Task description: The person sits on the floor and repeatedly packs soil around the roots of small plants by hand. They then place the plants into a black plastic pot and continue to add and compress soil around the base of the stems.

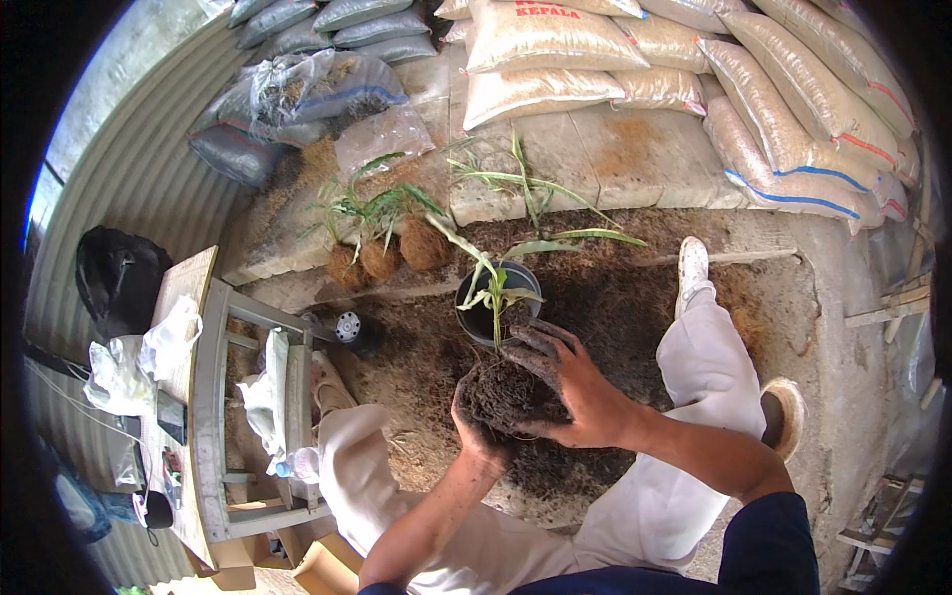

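Note:
Between my soil-covered hands is the dark root ball (pixel 494 394) of a leafy green plant (pixel 497 301). Its stems point away from me, over a black plastic pot (pixel 532 279). My left hand (pixel 480 424) cups the root ball from the left and below. My right hand (pixel 561 387) lies on its upper right side, fingers spread and dirty. Loose dark soil (pixel 610 320) covers the ground around and beneath the pot. What the pot holds is mostly hidden by leaves.
Three plants in round fibrous balls (pixel 424 244) stand beyond the pot, left. Long-leaved plants (pixel 528 182) lie on the concrete ledge (pixel 632 156). Stacked filled sacks (pixel 550 41) line the back. An upturned black pot (pixel 348 327) and a wooden table (pixel 197 312) are at left.

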{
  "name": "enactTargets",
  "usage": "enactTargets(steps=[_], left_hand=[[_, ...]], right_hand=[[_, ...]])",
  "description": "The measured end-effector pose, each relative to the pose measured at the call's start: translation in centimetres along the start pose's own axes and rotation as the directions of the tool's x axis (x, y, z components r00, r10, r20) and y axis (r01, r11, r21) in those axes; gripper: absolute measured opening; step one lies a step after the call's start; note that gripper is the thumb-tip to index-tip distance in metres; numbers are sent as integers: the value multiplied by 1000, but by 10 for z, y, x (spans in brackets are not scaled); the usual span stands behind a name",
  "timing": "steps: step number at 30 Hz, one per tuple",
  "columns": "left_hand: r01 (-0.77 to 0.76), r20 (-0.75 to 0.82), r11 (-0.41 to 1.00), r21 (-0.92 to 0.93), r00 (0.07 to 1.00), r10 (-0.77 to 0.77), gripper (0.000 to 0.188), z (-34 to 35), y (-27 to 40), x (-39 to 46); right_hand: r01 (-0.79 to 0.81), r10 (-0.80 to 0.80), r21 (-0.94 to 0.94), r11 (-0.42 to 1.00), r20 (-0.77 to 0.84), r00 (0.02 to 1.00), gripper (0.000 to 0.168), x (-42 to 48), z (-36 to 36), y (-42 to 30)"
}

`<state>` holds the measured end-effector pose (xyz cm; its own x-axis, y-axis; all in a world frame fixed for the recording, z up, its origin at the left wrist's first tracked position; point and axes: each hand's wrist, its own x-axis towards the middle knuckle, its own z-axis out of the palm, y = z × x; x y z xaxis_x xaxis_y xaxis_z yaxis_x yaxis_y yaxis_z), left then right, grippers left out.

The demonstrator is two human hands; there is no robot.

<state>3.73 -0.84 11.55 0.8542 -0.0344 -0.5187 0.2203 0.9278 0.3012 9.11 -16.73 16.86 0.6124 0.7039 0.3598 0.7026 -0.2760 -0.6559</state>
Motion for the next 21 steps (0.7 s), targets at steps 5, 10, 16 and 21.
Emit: enactTargets(steps=[5, 10, 16, 21], left_hand=[[18, -5, 999, -37, 1000, -18, 44, -5, -2, 0], [12, 16, 1000, -6, 1000, -12, 48, -2, 0, -2], [-12, -23, 998, 56, 1000, 13, 45, -7, -5, 1], [5, -41, 998, 66, 999, -2, 46, -5, -7, -3]], right_hand=[[42, -41, -109, 993, 9, 999, 55, -1, -2, 4], [40, -41, -69, 997, -4, 999, 51, -1, -4, 5], [52, -50, -159, 986, 16, 999, 49, -2, -1, 7], [31, -25, -195, 980, 33, 999, 53, -2, 0, 6]])
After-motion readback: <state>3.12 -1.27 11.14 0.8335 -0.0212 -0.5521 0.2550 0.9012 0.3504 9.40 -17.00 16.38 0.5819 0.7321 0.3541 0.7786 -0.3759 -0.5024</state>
